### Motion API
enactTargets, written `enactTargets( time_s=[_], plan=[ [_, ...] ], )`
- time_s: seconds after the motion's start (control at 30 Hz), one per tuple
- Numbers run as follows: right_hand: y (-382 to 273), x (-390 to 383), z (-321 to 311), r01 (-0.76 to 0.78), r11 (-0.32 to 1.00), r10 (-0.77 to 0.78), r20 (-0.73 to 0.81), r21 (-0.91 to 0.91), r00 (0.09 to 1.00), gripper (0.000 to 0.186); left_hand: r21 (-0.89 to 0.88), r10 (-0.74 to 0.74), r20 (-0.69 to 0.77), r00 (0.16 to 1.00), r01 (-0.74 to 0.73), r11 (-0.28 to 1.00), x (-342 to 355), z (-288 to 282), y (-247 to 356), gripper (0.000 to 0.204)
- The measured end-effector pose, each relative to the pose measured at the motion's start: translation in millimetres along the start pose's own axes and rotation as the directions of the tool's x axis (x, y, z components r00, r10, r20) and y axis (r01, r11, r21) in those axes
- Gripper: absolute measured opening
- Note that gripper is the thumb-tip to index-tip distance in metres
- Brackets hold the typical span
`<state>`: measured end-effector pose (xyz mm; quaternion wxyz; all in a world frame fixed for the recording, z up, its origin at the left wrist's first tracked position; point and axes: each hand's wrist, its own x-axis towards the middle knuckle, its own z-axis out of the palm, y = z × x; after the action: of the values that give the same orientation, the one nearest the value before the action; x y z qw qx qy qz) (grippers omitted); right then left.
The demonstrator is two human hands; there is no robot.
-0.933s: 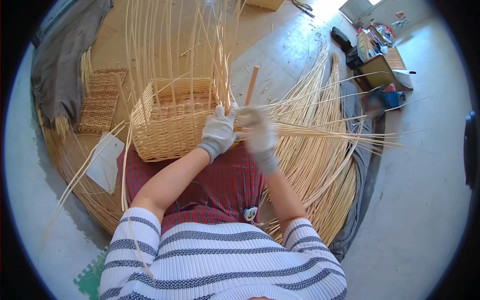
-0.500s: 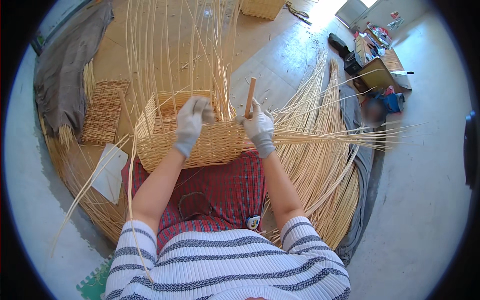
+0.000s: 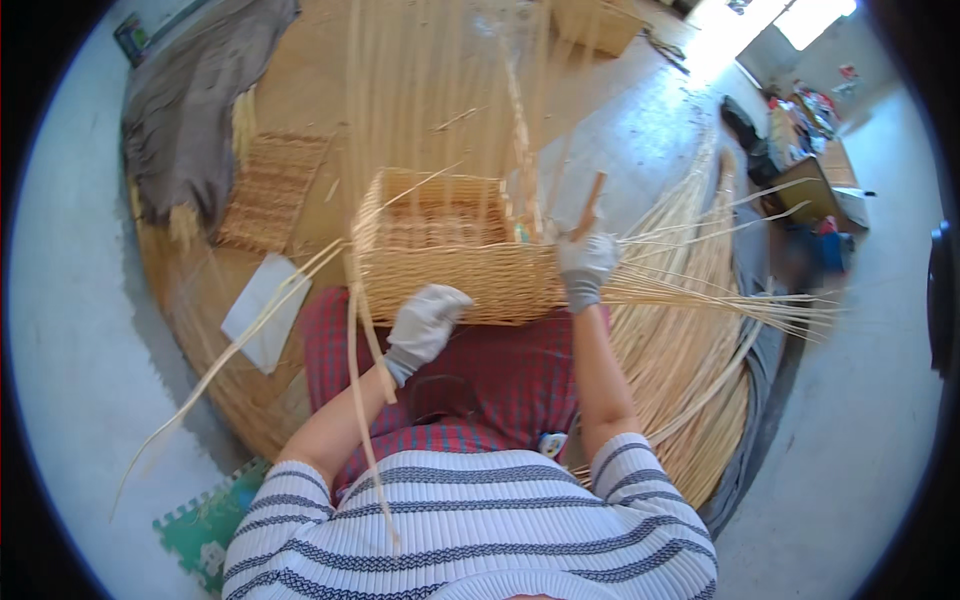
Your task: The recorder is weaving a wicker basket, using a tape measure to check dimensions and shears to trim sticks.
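Note:
A pale woven wicker basket (image 3: 455, 275) rests on my lap, its long side toward me. Tall upright rods (image 3: 440, 90), smeared by motion, rise from its walls. My gloved right hand (image 3: 588, 262) is at the basket's right front corner, closed around a short wooden stick (image 3: 592, 200) that tilts up to the right. In front of the lower front wall is my gloved left hand (image 3: 428, 325), its fingers curled together; whether anything is between them is hidden. Beside its wrist a flat pale strip (image 3: 372, 335) hangs from the left front corner.
Bundled long rods (image 3: 680, 350) lie on the floor at the right, on grey cloth. Loose rod ends (image 3: 720, 300) stick out from the basket's right side. At the left are a woven panel (image 3: 272, 190), a white sheet (image 3: 265, 310) and a dark cloth (image 3: 200, 120). Another basket (image 3: 598, 25) stands far off.
My left hand has dropped from above the rim to the lower front wall. The stick in my right hand leans more to the right. The whole view has shifted, and the upright rods are now blurred.

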<state>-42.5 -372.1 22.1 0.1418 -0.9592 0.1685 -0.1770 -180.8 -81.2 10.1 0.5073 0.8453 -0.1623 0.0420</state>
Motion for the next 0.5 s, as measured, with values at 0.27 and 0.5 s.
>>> enactTargets(
  time_s=[0.27,0.5],
  plan=[
    [-139,-129,-22,0.256,0.262,-0.382,-0.143,0.931,0.913,0.031,0.145,-0.189,-0.652,0.734,0.366,0.919,0,-90,-72,0.034],
    [-200,-203,-45,0.701,0.145,-0.953,-0.091,0.698,0.289,0.025,-0.231,-0.332,-0.651,0.683,0.238,0.943,-40,-68,-78,0.049]
  ],
)
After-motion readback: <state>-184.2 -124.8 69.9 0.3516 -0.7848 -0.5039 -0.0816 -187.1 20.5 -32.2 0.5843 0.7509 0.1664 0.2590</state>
